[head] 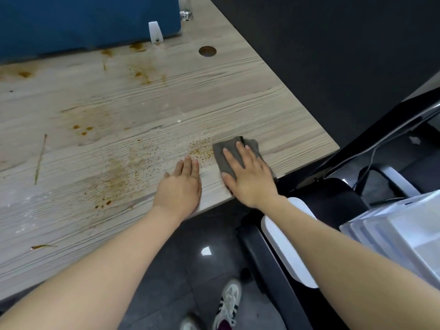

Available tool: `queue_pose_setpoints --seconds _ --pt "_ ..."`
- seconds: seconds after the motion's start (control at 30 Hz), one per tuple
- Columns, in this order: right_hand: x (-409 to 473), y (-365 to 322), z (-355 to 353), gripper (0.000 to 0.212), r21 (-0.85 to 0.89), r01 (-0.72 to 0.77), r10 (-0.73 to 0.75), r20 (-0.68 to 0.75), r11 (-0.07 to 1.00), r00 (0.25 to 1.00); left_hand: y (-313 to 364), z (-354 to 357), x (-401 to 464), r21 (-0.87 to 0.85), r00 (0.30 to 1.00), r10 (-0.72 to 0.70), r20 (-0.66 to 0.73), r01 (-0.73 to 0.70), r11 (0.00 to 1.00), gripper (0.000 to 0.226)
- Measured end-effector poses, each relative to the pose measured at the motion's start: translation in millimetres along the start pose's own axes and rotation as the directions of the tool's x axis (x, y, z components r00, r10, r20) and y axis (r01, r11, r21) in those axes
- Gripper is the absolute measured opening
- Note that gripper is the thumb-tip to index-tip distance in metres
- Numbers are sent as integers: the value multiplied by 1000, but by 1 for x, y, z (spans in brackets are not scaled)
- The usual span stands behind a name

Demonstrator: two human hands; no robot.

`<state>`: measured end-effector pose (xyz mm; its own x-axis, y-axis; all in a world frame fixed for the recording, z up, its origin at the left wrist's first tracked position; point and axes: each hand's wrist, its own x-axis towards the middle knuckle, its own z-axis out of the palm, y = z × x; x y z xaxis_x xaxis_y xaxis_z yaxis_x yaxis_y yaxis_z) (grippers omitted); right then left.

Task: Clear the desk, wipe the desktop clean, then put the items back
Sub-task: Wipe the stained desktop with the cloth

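Head view: right hand [247, 177] presses flat on grey cloth [228, 153], fingers straight and spread, near the stained wooden desk's [119, 103] right front corner. Left hand [181, 184] rests flat beside it, fingers together. Translucent storage bins [400, 232] stacked at right, contents indiscernible.

Desktop: pale wood-grain desk [119, 103], broad bare surface left and far of both hands; brown stains only, nothing raised.
Far edge: blue fabric partition panel [83, 22] walls off the back, with a white plastic bracket [156, 32] at its foot.
Far right: clear glass [185, 8] beside the panel end; round cable hole [207, 51] nearby.
Near right: black-and-white office chair [285, 246] and translucent plastic bins [400, 234] crowd the desk corner.
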<state>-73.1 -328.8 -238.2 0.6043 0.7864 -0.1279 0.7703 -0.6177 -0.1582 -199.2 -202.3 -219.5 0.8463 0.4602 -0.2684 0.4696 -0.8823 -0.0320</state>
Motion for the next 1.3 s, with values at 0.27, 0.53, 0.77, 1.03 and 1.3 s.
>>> queue_pose_setpoints --seconds 0.27,0.53,0.77,1.03,1.3 --pt "7 15 -7 62 65 -309 310 2 949 951 0 3 0 48 1000 18 -9 -17 999 55" --pt "8 4 -8 64 25 -29 26 102 999 994 -1 -1 -2 5 1000 13 4 -13 1000 55" --pt "17 -4 -7 61 63 -285 285 15 956 958 -3 2 -1 -42 999 29 -26 -30 999 55" --pt "8 -27 -7 56 104 -5 -13 170 995 985 -11 -5 1 -107 997 47 -65 -53 993 54" --pt "28 -35 -6 56 79 -231 223 101 970 970 -22 1 1 -212 993 81 -88 -98 972 53"
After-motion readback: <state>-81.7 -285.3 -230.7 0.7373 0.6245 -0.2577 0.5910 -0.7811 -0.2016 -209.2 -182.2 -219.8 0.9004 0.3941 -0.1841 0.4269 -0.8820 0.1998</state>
